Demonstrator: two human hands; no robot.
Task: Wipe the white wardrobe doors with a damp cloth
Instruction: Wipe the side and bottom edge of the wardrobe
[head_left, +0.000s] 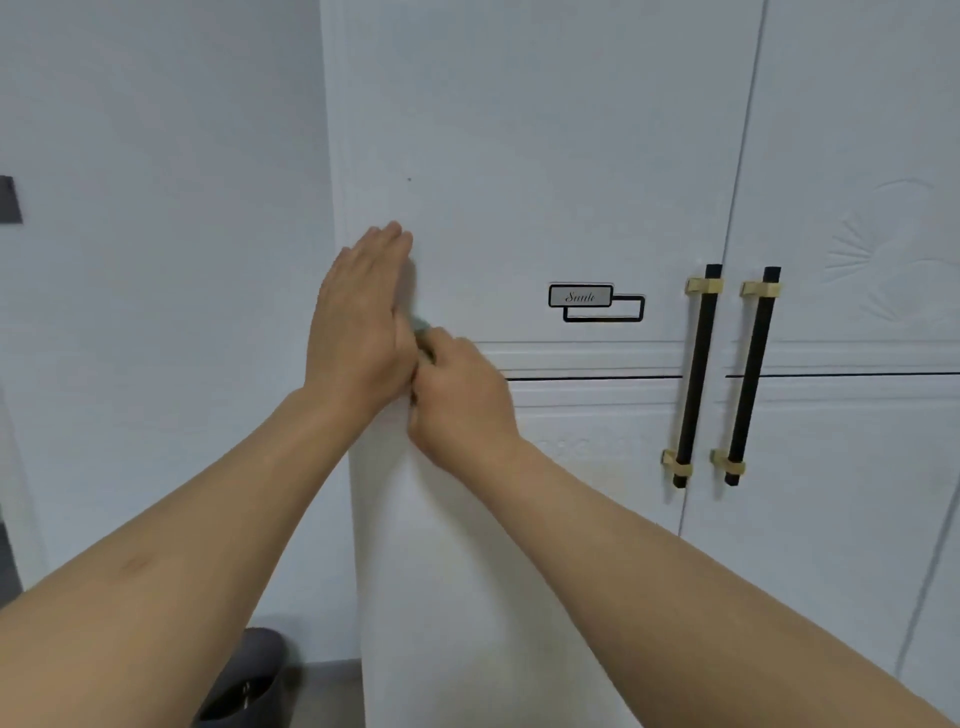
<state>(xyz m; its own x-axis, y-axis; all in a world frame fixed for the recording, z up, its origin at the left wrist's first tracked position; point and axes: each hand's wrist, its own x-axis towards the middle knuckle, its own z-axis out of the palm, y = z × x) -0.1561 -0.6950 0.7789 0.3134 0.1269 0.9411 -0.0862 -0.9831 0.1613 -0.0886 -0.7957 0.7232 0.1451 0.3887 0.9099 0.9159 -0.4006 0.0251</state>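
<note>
Your left hand (363, 306) lies flat, fingers straight, on the left wardrobe door (519, 156); your right hand (457, 389) pinches a mostly hidden greenish cloth (422, 327) between them. Little looks wiped, I judge. Right of your hands, a label (595, 301) and black handles (698, 374) need working around.
</note>
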